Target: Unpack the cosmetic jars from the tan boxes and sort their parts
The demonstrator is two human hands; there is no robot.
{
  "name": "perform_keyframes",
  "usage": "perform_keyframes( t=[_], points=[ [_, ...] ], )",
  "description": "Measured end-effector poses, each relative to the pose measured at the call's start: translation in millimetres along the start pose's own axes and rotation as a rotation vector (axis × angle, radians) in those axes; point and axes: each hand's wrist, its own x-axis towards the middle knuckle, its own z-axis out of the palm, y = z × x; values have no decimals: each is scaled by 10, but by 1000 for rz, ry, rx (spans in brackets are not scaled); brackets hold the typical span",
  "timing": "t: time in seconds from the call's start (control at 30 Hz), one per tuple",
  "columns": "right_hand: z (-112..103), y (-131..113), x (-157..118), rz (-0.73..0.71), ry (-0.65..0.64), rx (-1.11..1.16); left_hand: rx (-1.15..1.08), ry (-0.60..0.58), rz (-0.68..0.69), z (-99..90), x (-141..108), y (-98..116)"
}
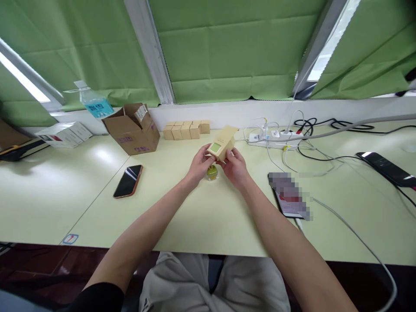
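Note:
Both my hands hold a small tan cardboard box [225,139] above the table, tilted, with a pale-bordered green patch on its near end. My left hand [200,164] grips its left side, fingers and thumb at the near end. On the right, my right hand [236,167] has its fingers closed against the box's lower right side. Just below the hands, a small clear container with a green top [212,172] stands on the table, partly covered by my fingers. Whether either hand touches that container, I cannot tell.
Several small tan boxes [182,131] stand by the wall, right of an opened brown carton [139,134]. A phone [128,181] lies left, another phone [287,197] right. Behind, a white power strip [276,139] carries tangled cables. A black device [388,168] lies far right.

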Motion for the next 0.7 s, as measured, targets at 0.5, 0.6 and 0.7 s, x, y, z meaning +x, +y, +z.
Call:
perform_keyframes(
  t=[0.5, 0.6, 0.7],
  points=[
    [112, -38, -49, 50, -79, -28, -31, 76, -2, -89, -19, 34],
    [142, -58, -78, 40, -84, -25, -48, 57, 8, -94, -34, 37],
    [150, -63, -83, 35, -80, -38, -55, 27, 21, -106, -45, 37]
  ],
)
